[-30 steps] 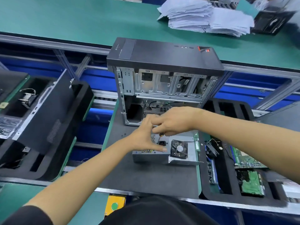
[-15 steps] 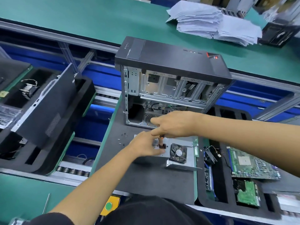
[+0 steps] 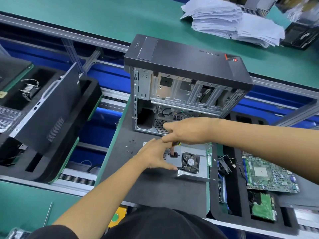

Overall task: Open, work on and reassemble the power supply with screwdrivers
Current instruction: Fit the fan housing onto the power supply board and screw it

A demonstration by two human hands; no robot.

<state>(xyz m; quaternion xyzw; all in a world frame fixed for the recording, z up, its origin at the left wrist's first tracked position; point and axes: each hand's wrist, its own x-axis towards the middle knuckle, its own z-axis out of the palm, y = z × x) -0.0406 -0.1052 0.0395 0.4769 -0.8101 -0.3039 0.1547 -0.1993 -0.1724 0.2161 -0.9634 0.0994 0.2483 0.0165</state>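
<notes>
**A:** What is the right hand (image 3: 187, 131) doing?

**B:** Its grip is curled round a screwdriver (image 3: 174, 146), held upright so the tip drops straight onto the top plate of the power supply (image 3: 196, 153) directly beneath. I judge it is working a screw beside the black power socket (image 3: 173, 155), though the screw itself is too small to make out.

**A:** And the other grip?

**B:** The left hand (image 3: 156, 156) lies flat, fingers spread and straight, pressing the near-left part of the unit. That looks like bracing, so the box does not turn under the driver.

**A:** Where does the unit sit?

**B:** On the dark mat (image 3: 155, 187) of the tabletop, right under both hands, fan (image 3: 190, 163) facing up just right of the driver tip.

**A:** Anything loose close by?

**B:** A few small screws (image 3: 130, 146) on the mat, left of the left hand (I count about five; they are tiny), kept within reach, presumably for reassembly.

**A:** Further out?

**B:** One open computer case (image 3: 186, 83) stands beyond the hands, its side off. To the right of the right forearm, one foam tray (image 3: 229, 204) holds two green boards: a large motherboard (image 3: 269, 173) and a smaller circuit board (image 3: 262, 207) nearer the person. Far beyond, one heap of paper sheets (image 3: 233, 21).
</notes>
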